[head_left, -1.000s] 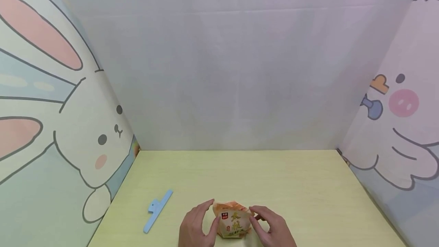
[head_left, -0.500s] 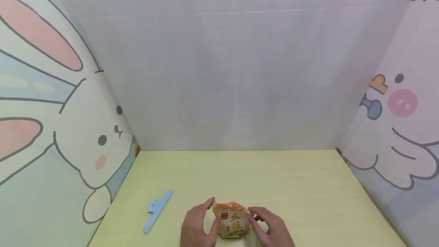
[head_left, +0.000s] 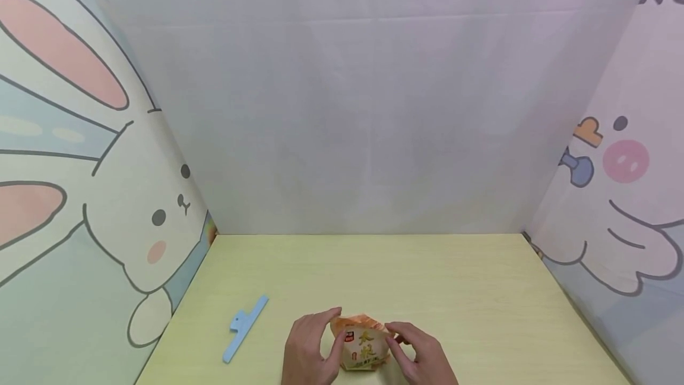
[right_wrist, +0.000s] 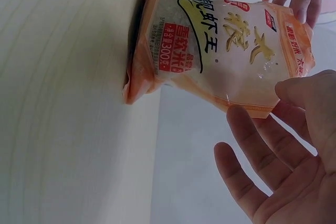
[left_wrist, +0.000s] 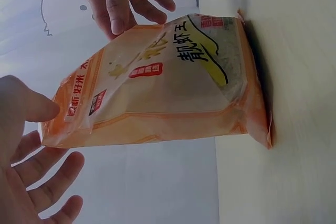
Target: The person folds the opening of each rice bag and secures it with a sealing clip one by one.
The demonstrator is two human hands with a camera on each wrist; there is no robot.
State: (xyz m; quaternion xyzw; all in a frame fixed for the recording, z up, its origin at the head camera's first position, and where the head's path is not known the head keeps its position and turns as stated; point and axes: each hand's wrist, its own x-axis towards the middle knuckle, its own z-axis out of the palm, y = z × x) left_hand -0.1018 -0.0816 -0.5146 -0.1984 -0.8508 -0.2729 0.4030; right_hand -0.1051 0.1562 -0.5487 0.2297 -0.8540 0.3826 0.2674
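A small orange and cream plastic bag of rice (head_left: 364, 346), printed with gold and red characters, stands upright on the table in front of me. My left hand (head_left: 312, 349) pinches its upper left corner, thumb in front and fingers behind. At the upper right corner my right hand (head_left: 422, 352) pinches the edge between thumb and index finger. In the left wrist view the bag (left_wrist: 173, 77) has its wider base against the tabletop. The right wrist view shows the bag's front (right_wrist: 220, 45), with grains visible through a clear lower window.
A light blue bag clip (head_left: 244, 328) lies on the pale wooden table (head_left: 454, 278) to the left of the bag. Behind the table hangs a plain grey-white curtain (head_left: 369, 123). Cartoon-printed panels (head_left: 155, 195) stand along both sides.
My left hand has shifted slightly to the right at the bag's corner, and my right hand a touch to the left. The bag and the clip stay practically where they were.
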